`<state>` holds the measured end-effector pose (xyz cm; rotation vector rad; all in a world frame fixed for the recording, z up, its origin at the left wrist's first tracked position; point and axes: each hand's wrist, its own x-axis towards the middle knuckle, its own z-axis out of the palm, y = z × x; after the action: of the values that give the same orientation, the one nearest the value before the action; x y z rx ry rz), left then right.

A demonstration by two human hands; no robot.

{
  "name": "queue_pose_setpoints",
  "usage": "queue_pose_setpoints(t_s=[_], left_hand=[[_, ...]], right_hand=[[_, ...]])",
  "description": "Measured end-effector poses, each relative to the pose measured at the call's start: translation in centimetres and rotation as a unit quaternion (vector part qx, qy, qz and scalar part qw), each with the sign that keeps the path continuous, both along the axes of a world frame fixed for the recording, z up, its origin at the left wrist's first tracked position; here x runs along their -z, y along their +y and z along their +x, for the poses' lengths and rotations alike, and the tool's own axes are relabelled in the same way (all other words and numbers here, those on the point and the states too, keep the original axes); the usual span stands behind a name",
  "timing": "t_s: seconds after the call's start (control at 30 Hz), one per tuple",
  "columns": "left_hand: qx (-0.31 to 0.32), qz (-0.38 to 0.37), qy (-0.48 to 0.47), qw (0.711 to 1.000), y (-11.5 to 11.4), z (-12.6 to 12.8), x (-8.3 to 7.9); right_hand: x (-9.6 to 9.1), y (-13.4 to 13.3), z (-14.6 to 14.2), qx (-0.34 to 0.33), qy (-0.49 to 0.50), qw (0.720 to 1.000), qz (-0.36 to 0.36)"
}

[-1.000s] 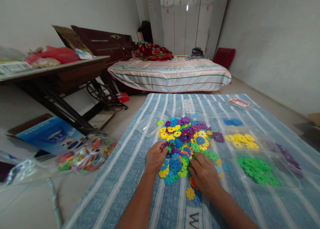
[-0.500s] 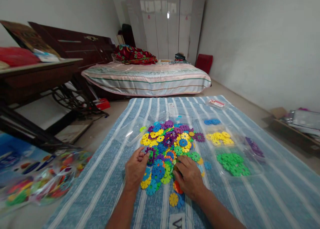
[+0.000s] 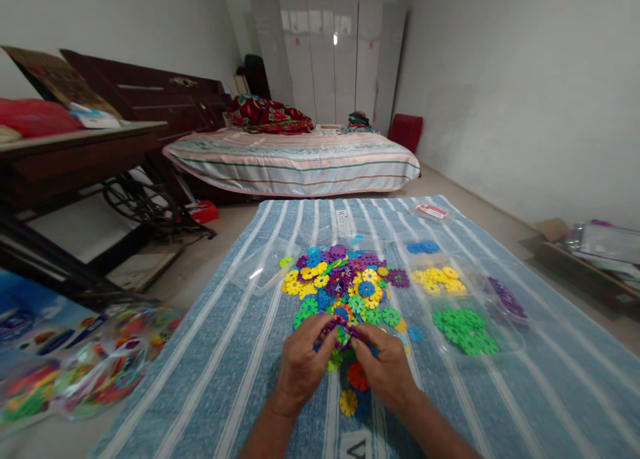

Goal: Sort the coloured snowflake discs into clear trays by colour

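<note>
Head view: left grip is pinching the left edge of a purple piece, thumb pressing against fingers with little gap; right grip is pinching its right edge likewise. Cannot tell whether either palm is hiding more. Purple piece is spanning the space between both grips. Mixed pile is lying just beyond them on the striped tabletop. Orange piece is lying between the grips, yellow piece between the wrists. Right of the right grip, green pieces are filling a clear tub.
</note>
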<state>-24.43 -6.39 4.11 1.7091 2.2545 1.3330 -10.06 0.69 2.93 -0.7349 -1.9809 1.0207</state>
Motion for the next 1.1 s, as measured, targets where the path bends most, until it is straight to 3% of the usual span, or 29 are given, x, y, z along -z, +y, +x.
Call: queue_pose_setpoints(t_s=[0.13, 0.23, 0.3, 0.37, 0.47, 0.53, 0.57, 0.63, 0.73, 0.83, 0.97, 1.1], left_hand=[[0.016, 0.004, -0.019, 1.000, -0.1, 0.1, -0.3], [-0.006, 0.007, -0.024, 1.000, -0.2, -0.4, -0.6], [-0.032, 0.016, -0.021, 0.999, -0.2, -0.9, -0.5], [-0.056, 0.028, -0.016, 0.998, -0.1, -1.4, -0.3], [-0.071, 0.035, -0.009, 0.997, 0.0, -1.7, 0.2], [-0.069, 0.033, -0.002, 0.997, 0.1, -1.7, 0.5], [-0.069, 0.031, 0.001, 0.997, 0.2, -1.6, 0.6], [-0.070, 0.024, 0.006, 0.997, 0.2, -1.6, 0.8], [-0.086, 0.019, 0.019, 0.996, 0.3, -1.8, 1.2], [-0.115, 0.028, 0.044, 0.992, 0.3, -2.4, 1.8], [-0.145, 0.019, 0.069, 0.987, 0.3, -3.3, 2.3], [-0.167, -0.007, 0.078, 0.983, 0.4, -3.9, 2.6]], right_hand=[[-1.6, 0.8, 1.8, 0.013, -0.050, 0.998, 0.022], [-3.4, 3.3, 5.4, 0.134, -0.069, 0.981, 0.120], [-4.6, 6.0, 8.8, 0.246, -0.121, 0.940, 0.206], [-5.5, 8.9, 12.5, 0.372, -0.170, 0.869, 0.278], [-6.0, 12.1, 16.8, 0.504, -0.285, 0.766, 0.279], [-5.7, 12.8, 17.9, 0.529, -0.311, 0.742, 0.270], [-5.4, 12.6, 17.9, 0.521, -0.305, 0.750, 0.271], [-4.7, 11.5, 16.6, 0.462, -0.258, 0.797, 0.291], [-3.6, 8.5, 12.8, 0.311, -0.155, 0.878, 0.329], [-2.6, 5.3, 8.5, 0.172, -0.092, 0.923, 0.331], [-1.2, 2.9, 4.0, 0.040, -0.115, 0.946, 0.299], [-0.4, 3.6, 1.2, 0.063, -0.138, 0.942, 0.300]])
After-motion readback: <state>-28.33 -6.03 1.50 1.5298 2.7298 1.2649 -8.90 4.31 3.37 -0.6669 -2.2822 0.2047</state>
